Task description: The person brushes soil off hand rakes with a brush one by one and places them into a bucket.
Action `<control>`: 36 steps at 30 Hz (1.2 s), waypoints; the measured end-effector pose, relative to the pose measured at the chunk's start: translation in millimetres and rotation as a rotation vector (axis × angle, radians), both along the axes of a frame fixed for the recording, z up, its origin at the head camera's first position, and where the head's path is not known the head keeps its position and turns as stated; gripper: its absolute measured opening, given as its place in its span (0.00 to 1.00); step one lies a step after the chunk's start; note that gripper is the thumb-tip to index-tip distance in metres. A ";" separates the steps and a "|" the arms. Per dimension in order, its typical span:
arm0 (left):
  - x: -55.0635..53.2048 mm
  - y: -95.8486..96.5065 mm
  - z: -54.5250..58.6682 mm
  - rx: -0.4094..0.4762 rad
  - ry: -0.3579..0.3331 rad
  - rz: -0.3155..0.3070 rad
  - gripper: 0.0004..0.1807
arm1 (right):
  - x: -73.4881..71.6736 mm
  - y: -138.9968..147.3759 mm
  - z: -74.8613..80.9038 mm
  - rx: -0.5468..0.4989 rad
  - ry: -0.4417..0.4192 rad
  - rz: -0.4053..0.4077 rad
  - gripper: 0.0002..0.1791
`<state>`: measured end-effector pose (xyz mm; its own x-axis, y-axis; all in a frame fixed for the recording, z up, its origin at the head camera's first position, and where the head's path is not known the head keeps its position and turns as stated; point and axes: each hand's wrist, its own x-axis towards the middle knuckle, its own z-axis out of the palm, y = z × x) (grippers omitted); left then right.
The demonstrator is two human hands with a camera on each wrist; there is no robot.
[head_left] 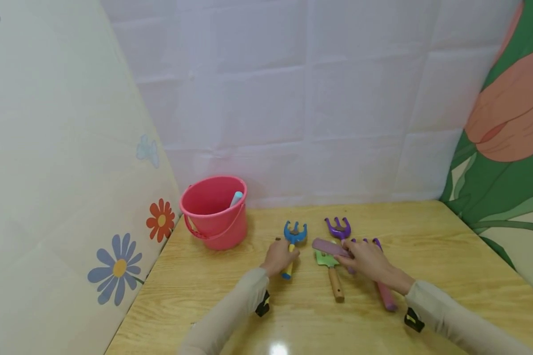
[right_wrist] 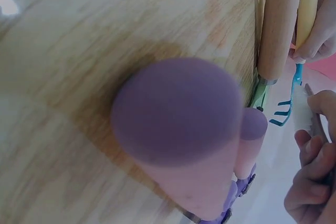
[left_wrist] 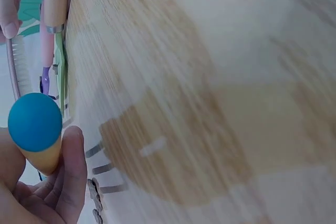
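My left hand [head_left: 279,257] grips a small hand rake [head_left: 296,235] with blue tines and a yellow handle; the handle's blue end [left_wrist: 34,122] faces the left wrist camera. In my right hand [head_left: 373,261] is a mauve brush [head_left: 328,246], pinched between thumb and fingers, its pale bristles [right_wrist: 302,109] showing in the right wrist view. The brush overlaps a green-headed tool [head_left: 335,285] with a wooden handle, lying on the table. A purple rake [head_left: 339,230] lies partly hidden behind the brush and right hand. Another purple rake, with a pink handle [head_left: 385,295], lies under the right wrist.
A pink bucket [head_left: 224,230] stands at the back left of the wooden table [head_left: 311,325], with a light blue handle-like piece [head_left: 236,198] sticking up inside. A white sheet [head_left: 266,98] hangs behind, and flower-printed panels [head_left: 71,148] flank both sides.
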<state>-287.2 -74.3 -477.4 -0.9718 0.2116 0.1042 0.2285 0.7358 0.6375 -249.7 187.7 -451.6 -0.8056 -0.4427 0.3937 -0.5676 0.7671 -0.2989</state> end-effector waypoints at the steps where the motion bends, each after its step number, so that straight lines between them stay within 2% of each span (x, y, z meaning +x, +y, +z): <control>1: 0.4 -1.2 0.9 0.004 0.008 -0.006 0.14 | -0.1 -0.1 0.1 0.001 -0.002 0.000 0.16; 9: 4.4 -9.7 2.6 -0.023 0.057 -0.022 0.16 | -0.2 -1.5 -0.3 0.011 0.031 0.010 0.17; 14: 7.1 -12.9 3.4 -0.025 0.065 -0.047 0.16 | -2.2 -2.2 -2.2 0.025 0.014 -0.008 0.16; 24: 13.6 -20.4 6.3 0.017 0.047 -0.100 0.17 | -3.4 -5.2 -5.3 0.033 -0.023 -0.028 0.14; 36: 19.2 -23.0 7.6 0.002 0.034 -0.116 0.17 | -6.1 -11.0 -1.3 -0.029 0.027 0.016 0.14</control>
<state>-268.0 -97.2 -469.9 -0.9367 0.3222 0.1372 0.3336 0.7017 0.6296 -255.8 176.6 -452.9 -0.7874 -0.4432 0.4285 -0.5879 0.7491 -0.3054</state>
